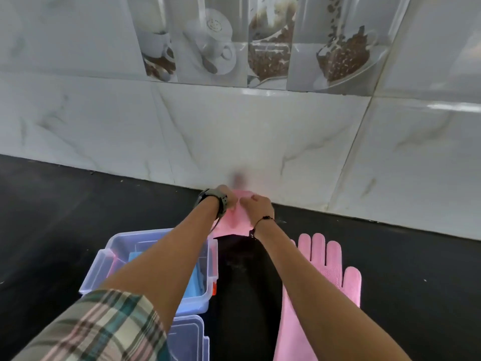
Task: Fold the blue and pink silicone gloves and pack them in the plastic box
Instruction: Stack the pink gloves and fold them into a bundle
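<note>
Both hands meet at the far side of the black counter, close to the wall. My left hand (226,194) and my right hand (259,208) both grip a pink silicone glove (233,223), which hangs between my wrists. A second pink glove (326,264) lies flat on the counter to the right, fingers pointing to the wall. The clear plastic box (109,261) stands open at the lower left, under my left forearm. Blue glove material (191,289) lies inside it.
The box's clear lid (190,337) lies in front of the box at the bottom edge. A marble-tiled wall (260,131) closes off the back of the black counter (52,217). My left wrist wears a dark watch.
</note>
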Available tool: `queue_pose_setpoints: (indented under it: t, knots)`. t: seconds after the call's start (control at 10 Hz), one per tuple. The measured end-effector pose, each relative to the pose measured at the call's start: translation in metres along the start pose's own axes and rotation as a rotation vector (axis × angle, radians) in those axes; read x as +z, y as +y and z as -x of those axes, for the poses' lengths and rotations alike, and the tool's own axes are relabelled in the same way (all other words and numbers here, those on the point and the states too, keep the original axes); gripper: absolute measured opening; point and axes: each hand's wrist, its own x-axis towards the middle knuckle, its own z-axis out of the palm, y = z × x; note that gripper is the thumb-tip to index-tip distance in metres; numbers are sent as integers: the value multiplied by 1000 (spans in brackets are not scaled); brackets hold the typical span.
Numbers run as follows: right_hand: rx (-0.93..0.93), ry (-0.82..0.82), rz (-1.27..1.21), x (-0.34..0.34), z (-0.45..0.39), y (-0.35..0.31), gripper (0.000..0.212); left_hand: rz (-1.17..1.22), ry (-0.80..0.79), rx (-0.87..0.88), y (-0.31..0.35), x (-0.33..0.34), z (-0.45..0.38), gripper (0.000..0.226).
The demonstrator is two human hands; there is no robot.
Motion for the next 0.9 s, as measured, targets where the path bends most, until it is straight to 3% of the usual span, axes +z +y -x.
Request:
queue_pose_setpoints:
  t: [0.1, 0.2, 0.3, 0.4, 0.5, 0.6, 0.7, 0.8, 0.9]
  knots:
    - [41, 137, -369, -48, 28, 1, 23, 98, 36, 183, 43, -12, 22, 28]
    - [-34, 213, -511, -96, 70, 1, 29, 230, 97, 337, 78, -18, 63, 25]
    - [-59, 318, -527, -130, 125, 13, 20, 257, 158, 542, 104, -1, 116, 23]
    - [85, 340, -640, -128, 187, 58, 15, 205, 120, 707, 103, 45, 157, 31]
    - [383, 244, -805, -104, 242, 109, 10, 8, -75, 743, 81, 98, 184, 30]
    - [575, 184, -786, -93, 273, 134, 16, 66, -68, 536, 52, 127, 188, 28]
    - [634, -15, -654, -98, 291, 134, 26, 138, -52, 309, 32, 132, 186, 34]
    - [498, -296, -83, -115, 294, 130, 29, 183, -145, 196, 23, 133, 182, 37]
    - [231, 65, 213, -132, 270, 129, 29, 217, -135, 111, 24, 133, 180, 38]
